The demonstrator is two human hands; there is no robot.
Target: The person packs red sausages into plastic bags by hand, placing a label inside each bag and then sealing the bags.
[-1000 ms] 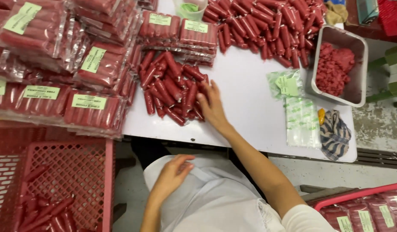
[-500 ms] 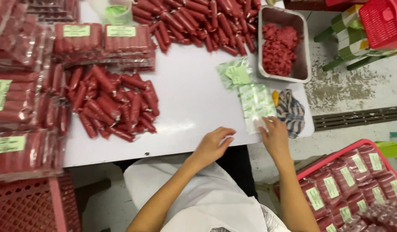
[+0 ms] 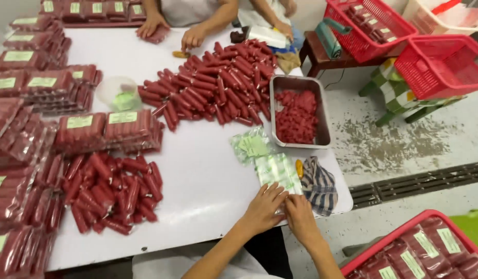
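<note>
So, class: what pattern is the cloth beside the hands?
The cloth is blue-and-white striped, seen in the head view.

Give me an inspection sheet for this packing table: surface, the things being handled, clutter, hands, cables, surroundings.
Surface: white table, crowded at left and far side.
Job's things: stack of clear bags with green labels, at the near right edge.
Clutter: loose red sausages, sealed sausage packs, metal tray of red pieces, striped cloth.
Hands: left hand and right hand both on the bag stack; another person's hands at the far edge.
Cables: nothing seen.
Surroundings: red baskets, concrete floor, floor drain grate.
</note>
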